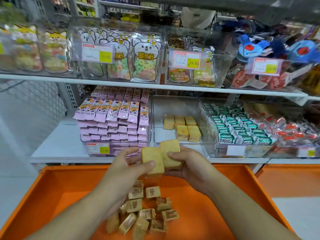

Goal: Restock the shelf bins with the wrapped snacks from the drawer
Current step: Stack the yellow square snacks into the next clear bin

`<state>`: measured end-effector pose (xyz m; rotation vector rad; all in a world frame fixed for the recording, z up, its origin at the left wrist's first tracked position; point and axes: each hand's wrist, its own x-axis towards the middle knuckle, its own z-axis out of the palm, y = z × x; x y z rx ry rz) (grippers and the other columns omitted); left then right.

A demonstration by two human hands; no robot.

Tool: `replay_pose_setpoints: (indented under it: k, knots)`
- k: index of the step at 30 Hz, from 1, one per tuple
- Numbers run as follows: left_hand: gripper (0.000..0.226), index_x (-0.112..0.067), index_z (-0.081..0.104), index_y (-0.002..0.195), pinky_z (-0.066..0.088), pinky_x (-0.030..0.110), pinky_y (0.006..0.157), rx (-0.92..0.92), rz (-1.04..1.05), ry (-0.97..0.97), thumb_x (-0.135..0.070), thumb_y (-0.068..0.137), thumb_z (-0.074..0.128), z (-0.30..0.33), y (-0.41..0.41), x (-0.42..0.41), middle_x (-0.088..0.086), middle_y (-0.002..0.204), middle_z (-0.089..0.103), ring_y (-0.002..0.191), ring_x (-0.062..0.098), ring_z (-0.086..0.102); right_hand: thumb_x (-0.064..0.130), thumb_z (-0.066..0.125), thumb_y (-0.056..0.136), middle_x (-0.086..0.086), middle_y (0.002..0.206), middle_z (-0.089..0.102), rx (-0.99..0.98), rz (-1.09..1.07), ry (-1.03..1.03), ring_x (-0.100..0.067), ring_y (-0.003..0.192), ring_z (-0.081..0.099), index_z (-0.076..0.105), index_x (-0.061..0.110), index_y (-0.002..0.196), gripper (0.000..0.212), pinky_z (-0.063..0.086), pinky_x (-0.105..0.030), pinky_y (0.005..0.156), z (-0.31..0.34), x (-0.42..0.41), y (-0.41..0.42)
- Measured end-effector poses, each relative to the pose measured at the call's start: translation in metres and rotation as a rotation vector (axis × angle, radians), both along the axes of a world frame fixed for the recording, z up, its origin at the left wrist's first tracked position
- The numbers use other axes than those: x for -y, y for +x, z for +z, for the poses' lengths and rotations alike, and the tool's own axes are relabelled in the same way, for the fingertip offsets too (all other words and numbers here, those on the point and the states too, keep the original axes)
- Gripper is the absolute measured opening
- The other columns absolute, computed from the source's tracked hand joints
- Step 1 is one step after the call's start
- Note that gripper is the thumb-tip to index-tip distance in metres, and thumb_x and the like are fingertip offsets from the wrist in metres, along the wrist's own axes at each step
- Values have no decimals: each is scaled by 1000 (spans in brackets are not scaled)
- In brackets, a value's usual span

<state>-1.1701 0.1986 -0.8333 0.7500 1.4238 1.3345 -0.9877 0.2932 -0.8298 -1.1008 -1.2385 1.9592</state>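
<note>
My left hand [129, 163] holds one yellow cake [152, 160] with its long axis running near to far, thumb curled over the near right edge and the other fingers [131, 151] wrapped round the left side. Touching it on the right is a second cake [170, 153], the same way up and lying the same way, pinched in my right hand [187, 163]: thumb on top, fingers curled underneath. Both cakes sit just above the far rim of the orange drawer [52, 187], side by side and pressed together.

The bin [180, 108] they belong in lies straight ahead and a little right of my hands, on the lower shelf between the pink packs [112, 118] on the left and the green sweets [242, 129] on the right. Five cakes already lie in it, toward its right half, so its left half is bare. My right hand is the nearer one to the bin's front lip, and I judge it should go in first, the cake keeping its near-to-far line.

More wrapped cakes [147, 212] lie heaped in the drawer below my wrists; the view there is soft, so I won't count them.
</note>
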Motion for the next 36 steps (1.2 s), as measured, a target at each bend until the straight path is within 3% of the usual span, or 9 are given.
replay_pose_setpoints:
  k: [3, 9, 17, 21, 23, 24, 26, 30, 36]
  knots:
    - [40, -7, 68, 124, 54, 42, 101, 110, -30, -24, -5, 86, 80, -3, 0, -10, 10, 109, 79, 102, 24, 77, 8, 65, 98, -17, 115, 76, 93, -66, 84, -35, 94, 75, 68, 12, 127, 30, 61, -40, 75, 2, -9, -1]
    - [41, -6, 59, 124, 62, 60, 83, 288, -1, -84, -8, 89, 79, -5, 3, -24, 22, 110, 76, 95, 40, 77, 16, 75, 95, -7, 92, 76, 197, -27, 215, -30, 81, 69, 66, 18, 121, 28, 50, -42, 69, 7, -9, 2]
    - [56, -4, 70, 122, 63, 51, 85, 241, -140, -139, -12, 70, 89, -2, 8, -27, 19, 107, 78, 96, 37, 77, 34, 79, 93, 0, 93, 78, 453, 111, 376, -13, 74, 69, 54, 21, 117, 37, 55, -35, 68, 20, -1, 11]
    - [49, -2, 70, 119, 63, 49, 82, 181, -133, -152, -5, 74, 89, 1, 11, -27, 18, 102, 79, 93, 35, 78, 44, 85, 85, 4, 122, 69, 578, 211, 515, -11, 102, 69, 50, 30, 131, 59, 60, -30, 83, 24, 1, 20]
    - [48, -3, 70, 117, 64, 43, 74, 142, -119, -152, -6, 73, 90, 1, 12, -29, 18, 100, 79, 90, 35, 78, 48, 90, 77, 17, 159, 38, 682, 299, 721, -1, 140, 44, 31, 41, 156, 99, 45, -16, 104, 29, 1, 24]
    - [49, -3, 70, 117, 64, 42, 71, 127, -115, -150, -6, 73, 91, 0, 13, -29, 18, 100, 79, 89, 35, 78, 51, 92, 73, 26, 164, 20, 742, 356, 854, 4, 151, 23, 20, 44, 161, 114, 31, -15, 114, 30, 2, 24]
    - [49, -3, 70, 117, 63, 43, 72, 113, -124, -142, -8, 73, 92, 0, 16, -30, 19, 100, 79, 90, 36, 78, 53, 93, 69, 28, 163, 15, 784, 455, 1044, 6, 153, 8, 16, 44, 163, 122, 20, -17, 120, 29, 4, 20]
    - [43, 0, 71, 113, 62, 41, 70, 94, -151, -134, -7, 75, 90, 3, 20, -33, 22, 99, 78, 89, 38, 78, 48, 91, 72, 20, 138, 49, 779, 404, 1209, -7, 130, 40, 46, 38, 150, 90, 38, -28, 111, 22, 2, 11]
    - [38, 2, 67, 123, 63, 51, 84, 226, -132, -91, -8, 88, 79, 5, 18, -41, 26, 111, 75, 102, 40, 75, 37, 97, 63, 17, 117, 63, 710, 311, 1232, -3, 110, 57, 64, 35, 130, 74, 46, -25, 96, 28, -16, 9]
